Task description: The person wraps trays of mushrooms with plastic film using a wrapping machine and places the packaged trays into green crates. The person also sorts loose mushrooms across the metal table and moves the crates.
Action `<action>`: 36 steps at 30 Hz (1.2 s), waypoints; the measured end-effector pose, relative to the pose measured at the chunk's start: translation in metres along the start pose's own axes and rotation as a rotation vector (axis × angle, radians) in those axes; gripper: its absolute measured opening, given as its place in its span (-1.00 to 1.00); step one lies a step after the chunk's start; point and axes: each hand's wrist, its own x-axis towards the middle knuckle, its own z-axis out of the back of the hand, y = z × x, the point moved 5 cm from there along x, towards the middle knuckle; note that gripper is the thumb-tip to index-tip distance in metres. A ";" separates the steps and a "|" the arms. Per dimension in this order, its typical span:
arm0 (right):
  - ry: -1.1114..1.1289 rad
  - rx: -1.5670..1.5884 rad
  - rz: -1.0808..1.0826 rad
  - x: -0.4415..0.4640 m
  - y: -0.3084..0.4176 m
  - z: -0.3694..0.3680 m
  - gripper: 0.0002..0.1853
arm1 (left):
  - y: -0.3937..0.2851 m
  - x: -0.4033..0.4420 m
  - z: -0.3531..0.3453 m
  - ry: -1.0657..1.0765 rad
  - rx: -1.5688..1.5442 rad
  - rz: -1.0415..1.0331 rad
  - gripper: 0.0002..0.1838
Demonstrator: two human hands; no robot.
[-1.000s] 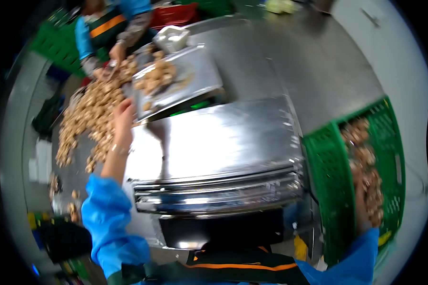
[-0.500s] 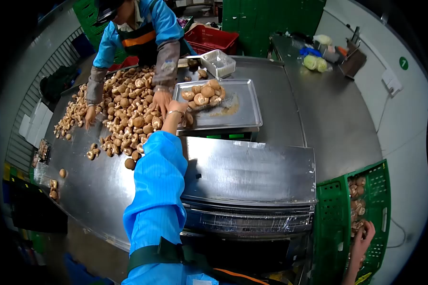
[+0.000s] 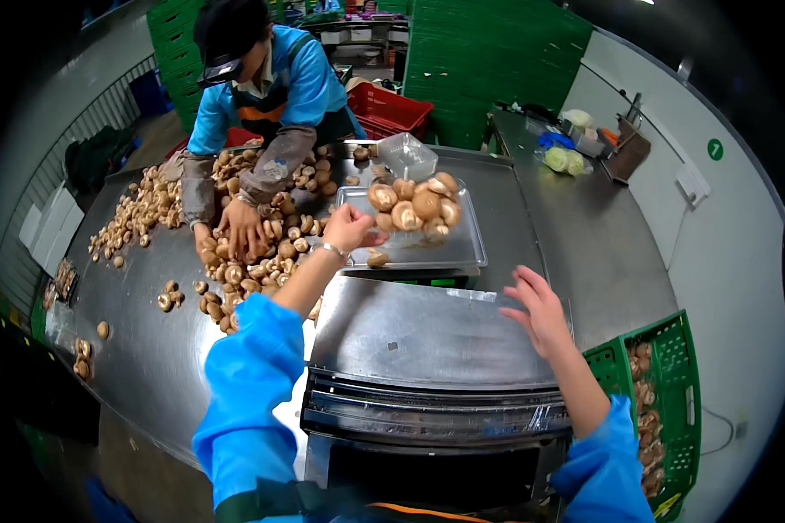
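My left hand [image 3: 355,231] has its fingers closed at the left edge of a clear plastic punnet [image 3: 420,237] heaped with brown mushrooms [image 3: 426,204]. The punnet appears raised over a shallow metal tray [image 3: 471,253]. A loose mushroom [image 3: 377,259] lies on the tray's near left part, below the hand. My right hand [image 3: 539,312] is in the air over the steel surface, right of the tray, fingers spread and holding nothing. Green-lit displays show under the tray's front edge. A large mushroom pile [image 3: 262,231] lies to the left.
Across the table, a co-worker's hands [image 3: 244,231] are in the pile. Clear empty punnets [image 3: 407,157] stand behind the metal tray. A green crate [image 3: 691,392] with packed mushrooms sits at lower right. A red crate [image 3: 392,109] is at the back.
The filled punnet has risen and shifted right, with my left hand at its edge. My right hand has moved from the green crate toward the tray. The co-worker's hands have moved within the pile.
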 end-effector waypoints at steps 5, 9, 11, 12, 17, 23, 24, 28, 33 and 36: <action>0.048 0.258 -0.259 -0.007 -0.035 -0.009 -0.51 | 0.031 -0.090 -0.020 0.109 0.020 0.204 -0.79; -0.022 0.131 -0.304 -0.041 -0.063 0.013 -0.50 | 0.063 -0.130 -0.030 0.351 0.197 0.379 -0.80; -0.074 0.115 -0.305 -0.050 -0.064 0.019 -0.52 | 0.046 -0.113 -0.024 0.456 0.526 0.326 -0.72; -0.101 0.104 -0.303 -0.053 -0.063 0.022 -0.53 | 0.035 -0.093 -0.018 0.421 0.694 0.258 -0.67; -0.235 -0.345 -0.034 -0.050 -0.056 0.045 -0.59 | 0.050 0.014 -0.005 0.228 1.273 -0.909 -0.63; -0.056 -0.900 0.457 -0.037 -0.013 -0.008 -0.52 | 0.057 0.029 -0.003 0.383 1.180 -0.189 -0.47; -0.033 -0.925 0.496 -0.032 -0.013 -0.012 -0.51 | 0.036 0.013 -0.014 0.385 0.882 -0.254 -0.49; -0.007 -0.994 0.585 -0.022 -0.016 -0.025 -0.49 | -0.005 -0.072 -0.068 0.508 0.365 -0.403 -0.57; 0.041 -1.145 0.684 -0.033 -0.020 -0.041 -0.34 | 0.051 -0.125 -0.095 0.428 1.081 -0.613 -0.51; 0.117 -1.190 0.595 -0.052 -0.021 -0.020 -0.34 | 0.060 -0.158 -0.118 0.479 1.098 -0.622 -0.50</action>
